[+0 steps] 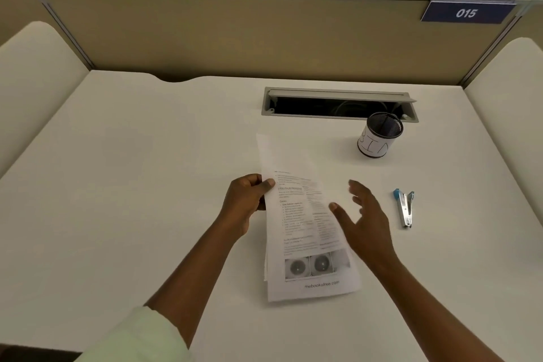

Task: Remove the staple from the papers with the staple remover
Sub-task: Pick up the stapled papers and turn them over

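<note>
Our left grip (245,203) pinches the papers (302,223) by their left edge, with the thumb on top and the fingers under. The papers are thin, light and floppy, so they will bend and slide apart if we tug hard. We think the best place to hold them is close to the staple, but we cannot see the staple from here. The sheets lie the long way on the white counter (147,170), with the near end flat and the left side lifted a little. Our right grip (367,220) is wide, with fingers spread, and it holds nothing. It is over the right side of the papers, at 3 o'clock from the left grip. The staple remover (405,208) lies on the counter at 3 o'clock from our right grip, near but not touching. It looks small, hard and shiny with a blue end, so we think picking it up by its middle will be easy. A black cup (380,135) stands at 1 o'clock from the papers
</note>
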Tool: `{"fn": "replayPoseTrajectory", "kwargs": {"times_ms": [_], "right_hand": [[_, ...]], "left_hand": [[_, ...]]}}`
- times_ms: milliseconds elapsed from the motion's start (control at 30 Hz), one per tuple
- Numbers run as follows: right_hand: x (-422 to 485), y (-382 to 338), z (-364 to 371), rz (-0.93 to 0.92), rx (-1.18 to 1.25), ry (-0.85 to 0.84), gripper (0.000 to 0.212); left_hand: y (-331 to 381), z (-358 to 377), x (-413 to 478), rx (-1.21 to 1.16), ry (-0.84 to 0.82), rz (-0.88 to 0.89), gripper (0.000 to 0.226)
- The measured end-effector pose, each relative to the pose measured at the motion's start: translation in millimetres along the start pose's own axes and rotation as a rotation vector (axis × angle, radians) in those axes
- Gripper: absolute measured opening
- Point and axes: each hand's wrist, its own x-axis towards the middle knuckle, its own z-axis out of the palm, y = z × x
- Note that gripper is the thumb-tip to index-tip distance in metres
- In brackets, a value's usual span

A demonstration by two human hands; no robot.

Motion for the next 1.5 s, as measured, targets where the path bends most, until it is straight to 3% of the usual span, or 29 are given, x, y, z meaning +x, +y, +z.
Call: {"fn": "replayPoseTrajectory", "kwargs": {"times_ms": [200, 300, 367, 500, 600, 700, 767, 900, 1000, 1133, 1233, 1300, 1400, 1500], "right_hand": [[-7.1, -59.3, 22.8, -0.071, 0.131, -0.321, 0.077], [0.3, -66.7, 21.2, -0.071, 0.133, -0.264, 0.044], [8.3, -65.4, 12.5, 0.022, 0.208, -0.279, 0.023], [24.3, -64.2, -7.5, 0.183, 0.426, -0.391, 0.024], [35.0, -64.3, -19.6, 0.154, 0.42, -0.463, 0.024], [42.1, -65.0, -27.2, 0.107, 0.379, -0.542, 0.024], [46.2, -68.4, -32.4, 0.068, 0.336, -0.593, 0.024], [58.3, -74.3, -39.6, 0.032, 0.283, -0.679, 0.024], [68.8, -73.3, -40.7, 0.017, 0.258, -0.731, 0.022], [80.0, -68.8, -33.7, -0.025, 0.152, -0.705, 0.017], [88.9, -54.9, -28.4, -0.024, 0.118, -0.576, 0.02], [96.6, -38.1, -29.8, -0.001, 0.11, -0.401, 0.027], [107.5, 2.1, -39.0, 0.055, -0.184, -0.06, 0.037], [108.0, 43.7, -46.5, 0.278, -0.403, 0.046, 0.059]], "left_hand": [[9.6, 32.3, -26.5, 0.027, -0.128, 0.088, 0.03], [16.2, 39.9, -35.9, 0.063, -0.177, 0.143, 0.038], [20.7, 41.7, -38.8, 0.157, -0.165, 0.201, 0.033], [34.4, 35.2, -39.7, 0.561, -0.015, 0.559, 0.03], [53.6, 27.4, -33.2, 0.956, 0.117, 0.763, 0.063], [79.9, 21.5, -22.6, 1.333, 0.078, 0.849, 0.086], [93.8, 18.3, -15.6, 1.412, -0.046, 0.799, 0.074], [107.7, 18.1, -8.8, 1.264, -0.273, 0.536, 0.027], [102.9, 15.9, -1.1, 1.057, -0.375, 0.415, 0.014], [83.9, 5.8, 7.5, 0.805, -0.414, 0.239, 0.014], [61.6, -2.1, 14.7, 0.693, -0.396, 0.133, 0.016], [46.5, -9.2, 19.1, 0.612, -0.359, 0.069, 0.012], [26.9, -20.2, 22.6, 0.553, -0.299, 0.0, 0.015], [13.1, -29.4, 24.6, 0.488, -0.255, -0.055, 0.017]]}}
